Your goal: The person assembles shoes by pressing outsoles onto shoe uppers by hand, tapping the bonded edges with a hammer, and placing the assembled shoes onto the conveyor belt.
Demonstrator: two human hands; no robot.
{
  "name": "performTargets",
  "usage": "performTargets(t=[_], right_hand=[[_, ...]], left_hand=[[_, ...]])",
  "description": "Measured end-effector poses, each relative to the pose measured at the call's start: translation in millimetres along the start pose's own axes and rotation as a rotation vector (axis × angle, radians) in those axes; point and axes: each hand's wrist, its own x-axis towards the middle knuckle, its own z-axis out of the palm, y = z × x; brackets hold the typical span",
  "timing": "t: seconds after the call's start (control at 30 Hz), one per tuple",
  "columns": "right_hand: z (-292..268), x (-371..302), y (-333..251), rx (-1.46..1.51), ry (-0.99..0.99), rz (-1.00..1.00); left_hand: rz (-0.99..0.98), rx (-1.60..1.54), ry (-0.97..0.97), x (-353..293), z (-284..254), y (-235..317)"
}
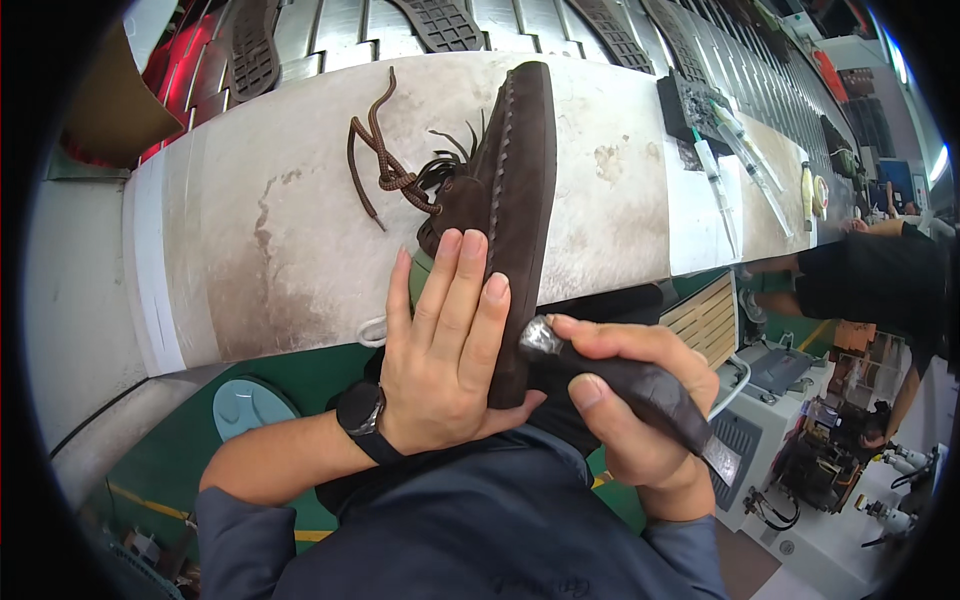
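brown shoe [525, 180] at frame centre, on its side, sole edge facing right; upper end on the pale, stained counter [600, 215], lower end projecting past the near edge. hands: left hand [435, 350] grasps the shoe, fingers laid along the upper, thumb at the lower end; right hand [650, 385] closed around a dark-handled tool [640, 388], rounded metal head toward the shoe's lower sole edge, flat metal tail pointing lower right. contact between head and sole: cannot tell. brown lace [365, 135], knotted, trails left of the shoe. upper right: dark block [690, 105] and syringes [712, 180]. top of frame: treaded soles [253, 50] on metal slats [335, 30].
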Motion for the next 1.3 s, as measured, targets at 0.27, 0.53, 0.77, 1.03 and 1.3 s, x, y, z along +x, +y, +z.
performTargets(t=[0.27, 0.53, 0.77, 1.03, 1.3], right_hand=[[6, 45, -10, -0.142, 0.156, -0.139], [-11, 39, 10, 0.099, 0.228, -0.026], [-21, 29, 26, 0.275, 0.278, -0.049], [-46, 57, 17, 0.343, 0.202, 0.086], [-64, 95, -4, 0.188, 0.090, 0.183]], left_hand=[[-0.013, 0.027, -0.033, 5, -5, 7], [-0.014, -0.001, -0.054, 62, -34, -18], [-0.183, 0.018, -0.246, 116, -4, -2], [-0.213, -0.026, -0.309, 123, -4, 0], [-0.217, -0.025, -0.330, 125, -3, 0]])
